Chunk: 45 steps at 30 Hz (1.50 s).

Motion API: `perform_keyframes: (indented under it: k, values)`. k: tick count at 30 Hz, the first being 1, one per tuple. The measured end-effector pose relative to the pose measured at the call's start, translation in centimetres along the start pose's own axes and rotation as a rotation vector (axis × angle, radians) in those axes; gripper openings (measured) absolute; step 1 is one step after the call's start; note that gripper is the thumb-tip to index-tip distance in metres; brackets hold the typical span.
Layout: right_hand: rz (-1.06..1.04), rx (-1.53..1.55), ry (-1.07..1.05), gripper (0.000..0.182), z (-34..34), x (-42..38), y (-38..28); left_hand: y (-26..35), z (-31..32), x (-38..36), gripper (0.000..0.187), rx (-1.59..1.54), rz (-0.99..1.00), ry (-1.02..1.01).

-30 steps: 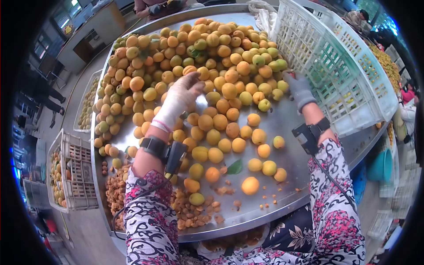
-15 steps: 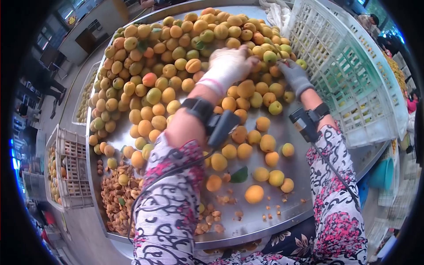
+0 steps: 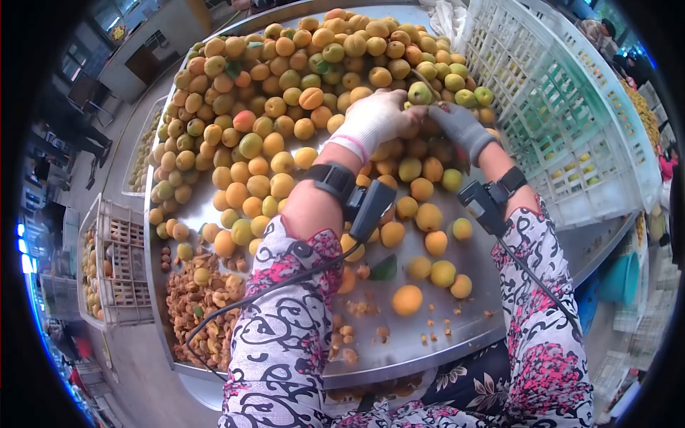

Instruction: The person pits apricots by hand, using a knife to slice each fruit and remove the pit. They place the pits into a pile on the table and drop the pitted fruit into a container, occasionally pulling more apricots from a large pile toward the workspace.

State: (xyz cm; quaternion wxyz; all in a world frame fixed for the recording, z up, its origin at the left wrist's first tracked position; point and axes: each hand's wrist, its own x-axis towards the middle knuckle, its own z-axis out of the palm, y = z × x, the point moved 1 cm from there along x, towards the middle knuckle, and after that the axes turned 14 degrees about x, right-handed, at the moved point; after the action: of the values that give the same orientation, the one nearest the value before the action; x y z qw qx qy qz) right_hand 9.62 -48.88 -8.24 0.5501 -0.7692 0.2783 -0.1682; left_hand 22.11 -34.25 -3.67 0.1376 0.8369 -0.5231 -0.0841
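Above the silver metal table (image 3: 467, 329), white-gloved left hand (image 3: 378, 120) and grey-gloved right hand (image 3: 464, 130) curl fingers beside a round green fruit (image 3: 419, 93), perhaps for steadying; whether clamped, I cannot tell

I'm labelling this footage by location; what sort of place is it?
Probably a fruit sorting or processing workshop: a metal table heaped with apricot-like fruit, a slatted crate beside it, and a gloved worker.

Metal table (image 3: 471, 314) with heaped apricots (image 3: 275, 107), pits (image 3: 203, 307), leaf (image 3: 384, 268).
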Motion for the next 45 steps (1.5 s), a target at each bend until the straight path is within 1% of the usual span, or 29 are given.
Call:
perform_keyframes:
  k: [1, 4, 5, 7, 9, 10, 11, 13, 14, 15, 17, 19, 20, 22, 23, 25, 27, 28, 29, 31, 33, 34, 35, 37, 39, 40, 41, 43, 45]
  values:
    - [-0.001, 0.006, 0.002, 0.046, 0.7, -1.1, -0.4, -0.2, -0.1, -1.0, 0.06, 0.006, 0.001, -0.001]
    - [0.056, -0.181, -0.113, 0.045, 1.6, -2.7, -1.3, -1.1, 0.6, -3.2, 0.059, -0.011, 0.046, 0.055]
    - [0.049, -0.182, -0.111, 0.045, 2.0, -3.3, -1.0, -1.4, 1.3, -3.8, 0.061, -0.128, 0.028, -0.025]
    - [0.008, -0.159, -0.157, 0.044, 3.2, -5.4, -1.5, -1.4, 1.2, -6.8, 0.067, -0.04, 0.035, -0.054]
    - [0.019, -0.253, -0.193, 0.043, 3.9, -9.2, -3.9, -0.5, -0.2, -9.9, 0.071, -0.028, -0.064, -0.199]
    - [0.003, -0.261, -0.256, 0.049, 4.1, -10.5, -4.6, 0.2, -1.4, -11.5, 0.059, 0.145, 0.004, -0.206]
    - [-0.001, -0.262, -0.253, 0.049, 4.1, -11.4, -4.9, -0.6, -1.5, -11.9, 0.059, 0.147, 0.005, -0.202]
    - [0.096, -0.138, -0.299, 0.053, 4.1, -12.7, -4.9, -3.6, -1.0, -12.9, 0.046, -0.29, 0.155, -0.231]
    - [0.148, -0.21, -0.289, 0.054, 3.4, -12.5, -5.8, -5.9, -2.3, -13.1, 0.042, -0.279, 0.2, -0.051]
    - [0.156, -0.205, -0.299, 0.054, 2.9, -12.5, -6.9, -8.2, -3.6, -13.0, 0.039, -0.265, 0.243, 0.124]
    - [0.252, 0.093, -0.104, 0.048, 2.2, -11.7, -8.3, -9.3, -7.9, -14.2, 0.043, -0.37, -0.423, 0.214]
    - [0.182, 0.144, 0.02, 0.044, 2.3, -8.8, -7.3, -16.9, -7.0, -13.1, 0.062, -0.01, -0.63, 0.317]
    - [0.193, 0.147, 0.012, 0.044, 2.7, -7.4, -7.4, -17.6, -6.7, -12.9, 0.062, -0.007, -0.638, 0.306]
    - [0.164, 0.029, 0.019, 0.041, 4.1, -4.9, -7.6, -18.5, -5.9, -13.1, 0.069, 0.215, -0.787, 0.294]
    - [0.139, 0.073, 0.017, 0.041, 5.1, -3.8, -7.0, -18.6, -5.4, -12.9, 0.069, 0.22, -0.794, 0.274]
    - [0.15, 0.064, -0.019, 0.043, 6.9, -2.1, -6.6, -15.9, -5.6, -12.3, 0.068, 0.363, -0.735, 0.115]
    - [0.209, 0.038, -0.137, 0.043, 8.8, -1.7, -6.4, -14.4, -4.4, -11.9, 0.073, 0.3, -0.656, 0.041]
    - [0.169, -0.083, -0.183, 0.043, 9.5, -1.9, -6.5, -12.7, -4.5, -12.3, 0.074, 0.26, -0.643, 0.052]
    - [0.198, -0.181, -0.213, 0.047, 10.0, -1.9, -6.5, -12.8, -3.6, -12.4, 0.074, 0.259, -0.651, 0.036]
    - [-0.067, -0.421, -0.261, 0.051, 10.8, -1.6, -5.6, -12.5, -2.4, -12.3, 0.069, 0.215, -0.507, 0.091]
    - [-0.034, -0.478, -0.327, 0.053, 10.4, -2.6, -5.6, -12.4, -1.4, -12.8, 0.069, 0.173, -0.512, 0.096]
    - [-0.012, -0.534, -0.382, 0.055, 10.3, -3.4, -6.1, -12.4, -0.9, -12.9, 0.069, 0.094, -0.455, 0.084]
    - [-0.017, -0.533, -0.386, 0.055, 10.5, -4.3, -6.3, -12.3, -0.5, -13.0, 0.069, 0.016, -0.399, 0.074]
    - [0.015, -0.479, -0.421, 0.055, 10.4, -5.9, -6.4, -9.6, -0.9, -13.5, 0.07, -0.076, -0.383, -0.099]
    - [-0.011, -0.533, -0.453, 0.056, 9.8, -7.4, -6.8, -7.1, -0.8, -14.9, 0.066, 0.096, -0.302, -0.031]
    - [0.019, -0.514, -0.456, 0.055, 9.5, -8.3, -6.9, -7.3, -0.2, -15.0, 0.067, 0.008, -0.237, -0.056]
    - [0.046, -0.495, -0.458, 0.054, 9.2, -9.2, -7.1, -7.3, -0.4, -15.8, 0.067, 0.009, -0.237, -0.044]
    - [-0.011, -0.443, -0.421, 0.052, 8.4, -11.2, -7.5, -5.9, -2.3, -18.7, 0.065, -0.426, -0.197, -0.155]
    - [0.19, -0.192, -0.235, 0.047, 7.6, -14.5, -8.7, -5.1, -4.4, -21.5, 0.061, -0.462, -0.162, -0.106]
